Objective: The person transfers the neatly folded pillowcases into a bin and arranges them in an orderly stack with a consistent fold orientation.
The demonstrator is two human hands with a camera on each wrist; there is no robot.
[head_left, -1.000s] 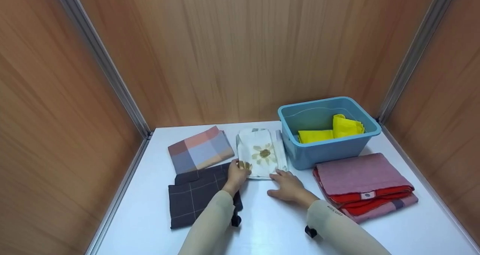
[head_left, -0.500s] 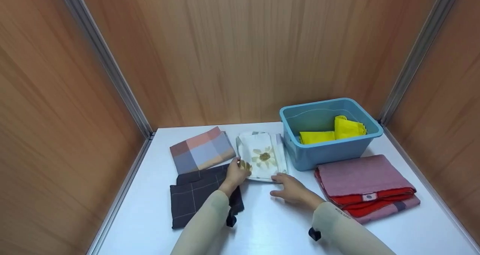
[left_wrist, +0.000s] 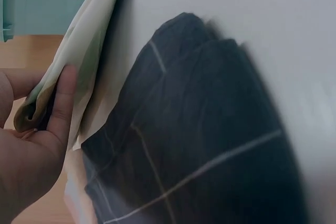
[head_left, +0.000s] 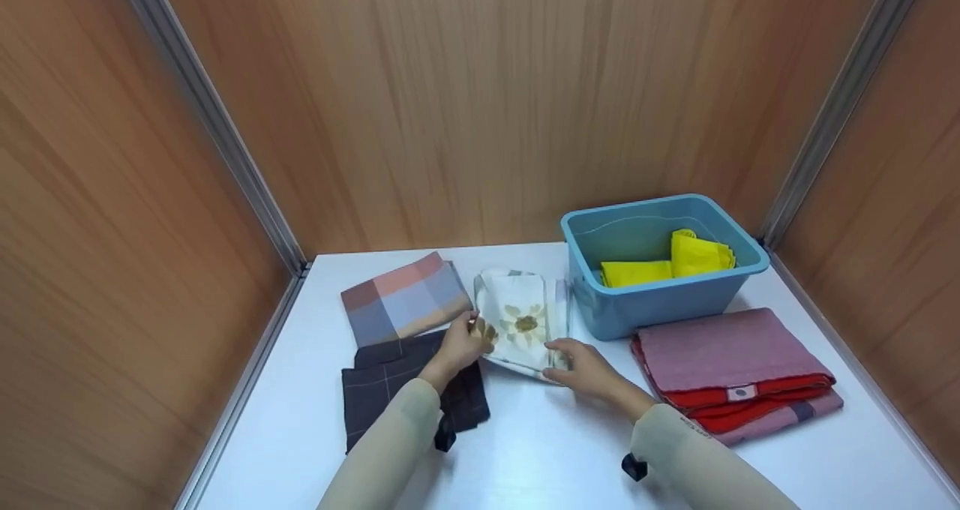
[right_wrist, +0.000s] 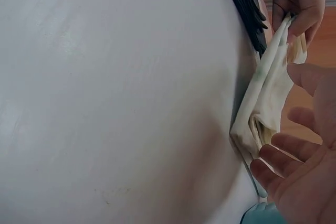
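A folded white cloth with a flower print (head_left: 517,315) lies in the middle of the table, its near edge lifted. At its near left corner my left hand (head_left: 459,345) grips the folded edge; in the left wrist view the thumb and fingers of the left hand (left_wrist: 39,124) pinch the rolled layers. My right hand (head_left: 589,375) is at the near right corner. In the right wrist view the fingers of that right hand (right_wrist: 310,156) are spread beside the folded cloth (right_wrist: 268,93), not curled round it; whether they touch it is hard to tell.
A dark checked cloth (head_left: 405,386) lies beneath the left forearm, with a plaid cloth (head_left: 405,300) behind it. At right stand a blue bin (head_left: 660,300) containing yellow cloth (head_left: 701,256), and a folded pink and red cloth (head_left: 731,352). Wooden panels (head_left: 480,105) enclose the table.
The white cloth's near edge has risen and come slightly toward me. My left hand has shifted a little left with its corner, and the right hand's thumb has moved closer to the near right corner.
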